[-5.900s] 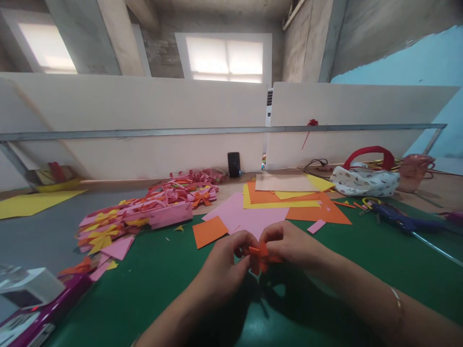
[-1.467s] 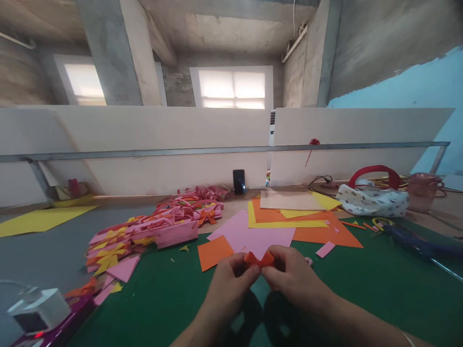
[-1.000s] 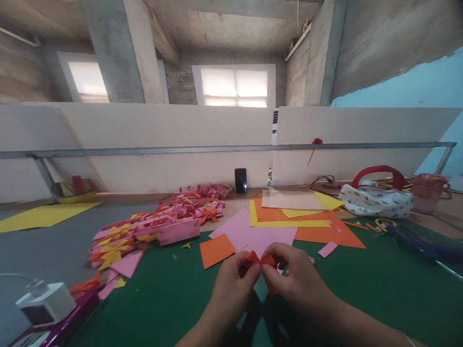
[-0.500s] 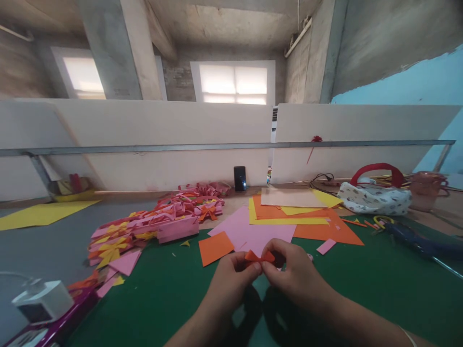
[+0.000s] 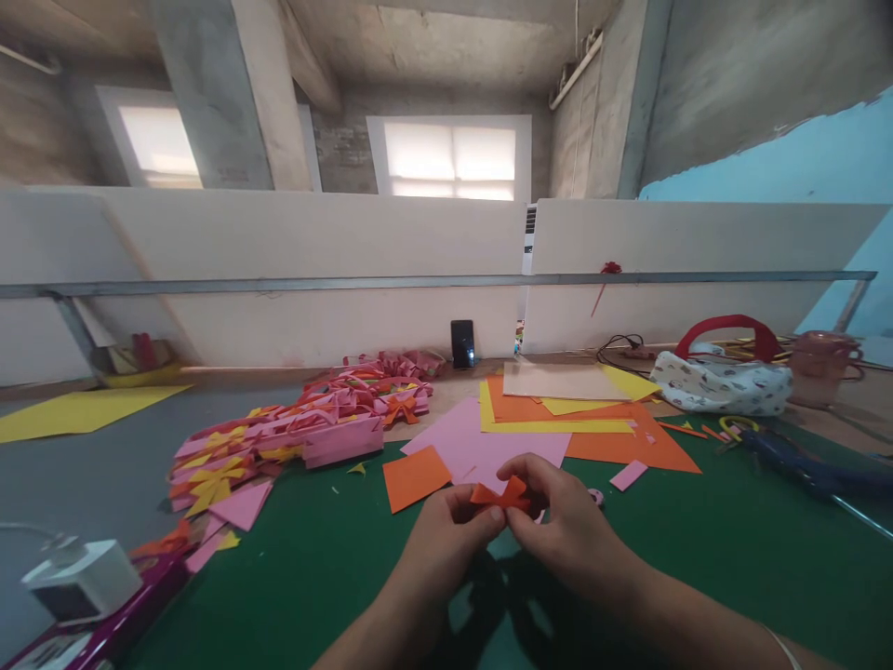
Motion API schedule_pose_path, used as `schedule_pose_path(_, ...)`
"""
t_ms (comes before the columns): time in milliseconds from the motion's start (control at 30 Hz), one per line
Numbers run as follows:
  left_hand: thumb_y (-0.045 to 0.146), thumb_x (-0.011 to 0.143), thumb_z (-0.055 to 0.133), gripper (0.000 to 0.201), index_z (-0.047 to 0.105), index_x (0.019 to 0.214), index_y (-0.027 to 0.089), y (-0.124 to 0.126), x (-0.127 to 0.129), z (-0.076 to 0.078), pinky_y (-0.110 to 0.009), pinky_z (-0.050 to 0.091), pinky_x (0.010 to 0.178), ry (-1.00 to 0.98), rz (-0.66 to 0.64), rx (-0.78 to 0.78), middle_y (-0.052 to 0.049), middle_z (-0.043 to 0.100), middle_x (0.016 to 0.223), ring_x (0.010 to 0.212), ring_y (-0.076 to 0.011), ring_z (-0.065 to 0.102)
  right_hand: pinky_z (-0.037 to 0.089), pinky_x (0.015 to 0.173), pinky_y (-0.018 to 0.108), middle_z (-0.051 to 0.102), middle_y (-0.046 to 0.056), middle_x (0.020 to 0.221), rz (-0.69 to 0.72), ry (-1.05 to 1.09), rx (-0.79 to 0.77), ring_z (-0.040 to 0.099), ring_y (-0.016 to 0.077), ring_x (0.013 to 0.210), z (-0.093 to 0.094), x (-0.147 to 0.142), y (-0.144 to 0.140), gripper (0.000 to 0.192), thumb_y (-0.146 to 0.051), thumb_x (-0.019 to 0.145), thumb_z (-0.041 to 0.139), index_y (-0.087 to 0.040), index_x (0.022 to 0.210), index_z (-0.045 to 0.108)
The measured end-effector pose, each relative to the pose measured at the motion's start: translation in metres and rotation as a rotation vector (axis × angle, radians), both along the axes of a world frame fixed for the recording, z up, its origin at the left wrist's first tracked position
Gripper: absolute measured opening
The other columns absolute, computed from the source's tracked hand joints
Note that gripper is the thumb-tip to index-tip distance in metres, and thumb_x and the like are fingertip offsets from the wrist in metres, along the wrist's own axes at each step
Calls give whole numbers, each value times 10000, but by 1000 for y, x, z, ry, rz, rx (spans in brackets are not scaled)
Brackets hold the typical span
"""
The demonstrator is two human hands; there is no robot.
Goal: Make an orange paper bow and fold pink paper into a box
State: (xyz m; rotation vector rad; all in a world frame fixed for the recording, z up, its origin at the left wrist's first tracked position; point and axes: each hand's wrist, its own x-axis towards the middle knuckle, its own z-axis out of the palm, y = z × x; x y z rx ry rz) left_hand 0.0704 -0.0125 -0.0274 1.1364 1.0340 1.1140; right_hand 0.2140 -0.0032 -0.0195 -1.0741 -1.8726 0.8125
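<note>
Between my two hands is an orange paper bow [image 5: 503, 494], held up over the green mat [image 5: 313, 586]. My left hand [image 5: 453, 535] is closed, pinching the bow's left side between thumb and fingers. Thumb and fingers of my right hand [image 5: 562, 516] grip the right side, partly covering it. Just beyond my left hand lies an orange paper square [image 5: 417, 479]. A large pink sheet [image 5: 457, 433] spreads behind the bow, and a small pink paper strip [image 5: 629, 475] rests to the right.
Folded pink, orange and yellow paper pieces [image 5: 341, 419] pile up at left. Stacked sheets [image 5: 593, 448] lie behind my hands. A phone [image 5: 462, 344] leans on the panel. At right are a fabric basket [image 5: 722, 383] and a dark blue tool [image 5: 802, 465]; a white plug adapter [image 5: 82, 582] sits front left.
The bow's right loop has risen and spread, showing more above my right thumb. My right fingers have lifted and shifted slightly; my left hand stays nearly still.
</note>
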Motion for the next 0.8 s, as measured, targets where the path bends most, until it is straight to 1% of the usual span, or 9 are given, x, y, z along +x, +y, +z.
schedule_pose_path(67, 311, 592, 678, 172, 655, 644, 149, 0, -1, 0, -238, 365, 602, 37, 0, 48, -29, 625, 630, 628, -149, 525, 419, 593, 204, 588, -14, 763, -1, -9, 44, 536, 105, 663, 2, 0, -1, 273, -76, 672, 492, -187, 919, 529)
schedule_pose_path(167, 277, 638, 635, 128, 634, 670, 153, -1, -1, 2, -271, 401, 700, 103, 5, 148, -47, 650, 705, 739, -195, 571, 408, 568, 196, 592, -18, 741, 15, -37, 113, 519, 107, 656, 4, 1, -4, 211, -82, 686, 484, -193, 854, 551)
schedule_pose_path(233, 253, 666, 605, 101, 619, 686, 155, -3, -1, 4, -286, 404, 733, 146, 17, 195, -50, 649, 737, 784, -213, 579, 405, 558, 194, 596, -13, 735, 7, -56, 149, 513, 113, 661, 6, 1, -6, 170, -91, 694, 486, -194, 806, 562)
schedule_pose_path(400, 256, 701, 569, 110, 598, 677, 152, -6, -1, 7, -271, 394, 679, 248, 59, 231, -31, 608, 694, 724, -189, 550, 406, 576, 205, 586, -8, 710, -44, -92, 227, 506, 120, 662, 7, 1, -9, 129, -99, 698, 496, -189, 756, 568)
schedule_pose_path(500, 258, 695, 574, 117, 609, 685, 147, -5, -2, 8, -255, 385, 653, 267, 60, 231, -24, 603, 684, 696, -172, 528, 388, 545, 201, 575, -12, 684, -49, -92, 217, 498, 117, 642, 7, 1, -9, 127, -100, 697, 493, -187, 744, 573)
schedule_pose_path(633, 265, 678, 588, 126, 611, 695, 142, -7, -2, 10, -252, 377, 635, 270, 57, 201, -23, 596, 676, 687, -171, 525, 379, 534, 195, 572, -21, 663, -30, -50, 137, 498, 110, 627, 8, 1, -7, 105, -106, 689, 493, -183, 715, 559)
schedule_pose_path(800, 249, 656, 611, 110, 620, 693, 145, -8, -2, 10, -247, 365, 627, 267, 52, 213, -16, 594, 670, 666, -152, 502, 378, 538, 190, 561, -35, 641, -21, -16, 68, 497, 97, 603, 10, 2, -4, 78, -112, 672, 504, -180, 692, 539)
